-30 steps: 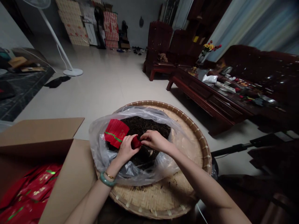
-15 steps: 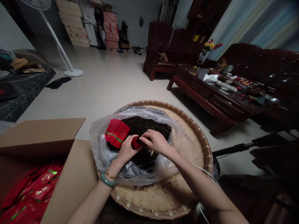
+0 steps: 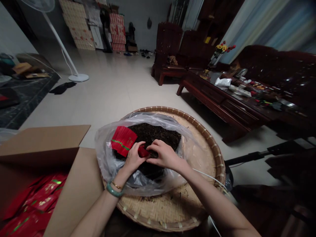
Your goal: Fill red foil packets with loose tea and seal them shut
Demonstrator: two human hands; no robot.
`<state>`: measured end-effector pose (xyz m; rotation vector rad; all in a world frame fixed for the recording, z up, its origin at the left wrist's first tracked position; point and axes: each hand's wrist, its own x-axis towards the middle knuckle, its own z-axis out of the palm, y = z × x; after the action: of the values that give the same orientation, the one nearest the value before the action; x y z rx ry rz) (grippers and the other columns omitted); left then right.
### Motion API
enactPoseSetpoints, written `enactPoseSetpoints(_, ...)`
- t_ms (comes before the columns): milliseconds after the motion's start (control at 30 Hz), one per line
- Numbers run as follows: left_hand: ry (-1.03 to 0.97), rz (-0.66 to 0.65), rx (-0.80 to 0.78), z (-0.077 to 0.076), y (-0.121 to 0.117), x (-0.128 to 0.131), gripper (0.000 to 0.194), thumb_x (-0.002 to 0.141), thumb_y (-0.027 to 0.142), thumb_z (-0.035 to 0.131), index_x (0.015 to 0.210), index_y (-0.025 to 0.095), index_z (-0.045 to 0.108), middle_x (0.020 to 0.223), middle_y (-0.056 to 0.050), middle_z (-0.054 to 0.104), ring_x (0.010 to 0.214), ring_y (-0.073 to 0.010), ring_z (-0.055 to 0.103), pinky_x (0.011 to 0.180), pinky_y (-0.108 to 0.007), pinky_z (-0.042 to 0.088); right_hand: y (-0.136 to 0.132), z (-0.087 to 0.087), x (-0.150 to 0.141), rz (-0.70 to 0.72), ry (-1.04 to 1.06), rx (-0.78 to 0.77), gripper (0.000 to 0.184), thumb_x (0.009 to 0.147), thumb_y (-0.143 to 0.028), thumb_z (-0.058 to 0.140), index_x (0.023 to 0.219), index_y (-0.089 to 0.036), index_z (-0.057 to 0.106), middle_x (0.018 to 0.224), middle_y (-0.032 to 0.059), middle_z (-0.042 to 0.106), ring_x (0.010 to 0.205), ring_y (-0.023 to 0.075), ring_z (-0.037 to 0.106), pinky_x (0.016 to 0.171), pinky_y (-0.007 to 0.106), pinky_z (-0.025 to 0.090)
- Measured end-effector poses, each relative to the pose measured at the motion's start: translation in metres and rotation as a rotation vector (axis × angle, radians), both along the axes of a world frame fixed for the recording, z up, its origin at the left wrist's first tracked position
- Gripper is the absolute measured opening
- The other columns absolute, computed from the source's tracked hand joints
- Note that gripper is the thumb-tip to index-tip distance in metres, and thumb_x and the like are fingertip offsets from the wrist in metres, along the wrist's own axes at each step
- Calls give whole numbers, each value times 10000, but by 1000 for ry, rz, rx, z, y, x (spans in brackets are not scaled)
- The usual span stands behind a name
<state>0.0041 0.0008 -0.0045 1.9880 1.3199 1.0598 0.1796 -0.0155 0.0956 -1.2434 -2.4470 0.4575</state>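
Note:
My left hand (image 3: 134, 156) is closed around a small red packet (image 3: 142, 151), over a clear plastic bag (image 3: 105, 136). From the right, my right hand (image 3: 164, 154) has its thumb and forefinger at the packet's edge, a small gap between the tips. Dark loose dried leaves (image 3: 160, 131), looking like tea, fill the bag. On the leaves, left of my hands, lies a fanned stack of red packets (image 3: 123, 141) with a green stripe. The bag rests on a round woven bamboo tray (image 3: 170, 210). What is inside the held packet is hidden.
A cardboard box (image 3: 74, 187) holding many red packets (image 3: 37, 204) stands at the left. A white cable (image 3: 209, 177) crosses the tray's right rim. Farther off are a cluttered dark wooden table (image 3: 212, 98) and a white standing fan (image 3: 78, 77).
My right thumb and forefinger have moved apart, from a pinch over the packet to either side of its edge. The left hand stays on the packet.

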Motion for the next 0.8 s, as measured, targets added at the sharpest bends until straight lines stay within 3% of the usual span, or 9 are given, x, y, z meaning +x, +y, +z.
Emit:
enactPoseSetpoints(133,3,-3,-14,-2,0,0,573,680,324,699,1192,205,470,1141,-79,584,1038,-230,577,893,-367,469,4,-10,1,-55,59,11,104,831,-239,597,894,-200,669,839,41,607,773,140,565,663,234,439)
enactPoseSetpoints(300,2,1,-62,1,-2,1,602,675,320,699,1212,209,453,1173,-75,587,1046,-230,583,908,-373,466,12,-19,-5,-106,226,45,126,813,-182,609,932,-191,650,831,31,654,753,133,586,678,233,440)
enactPoseSetpoints(400,-15,20,-82,5,-3,1,605,662,301,701,1210,207,461,1161,-80,594,1025,-233,595,892,-374,474,9,-19,-12,-85,142,96,90,838,-188,578,881,-201,656,826,29,679,751,144,558,686,248,418)
enactPoseSetpoints(600,-41,54,-103,8,-3,0,601,659,260,684,1215,184,470,1066,-81,625,938,-221,615,829,-352,496,0,-15,-17,39,-89,125,203,869,-352,537,853,-191,660,802,66,671,813,194,480,733,305,394)
enactPoseSetpoints(700,-43,30,-95,9,-4,0,653,632,290,715,1229,206,462,1100,-73,616,966,-224,608,844,-351,490,6,-17,-10,-2,-74,105,153,863,-287,550,823,-187,659,773,65,644,843,198,471,749,304,401)
enactPoseSetpoints(800,-66,-7,-141,9,-4,1,735,602,305,748,1263,209,439,1064,-59,636,893,-204,627,783,-322,508,15,-15,3,-128,30,71,127,871,-208,520,900,-187,642,823,61,597,834,171,492,717,266,415)
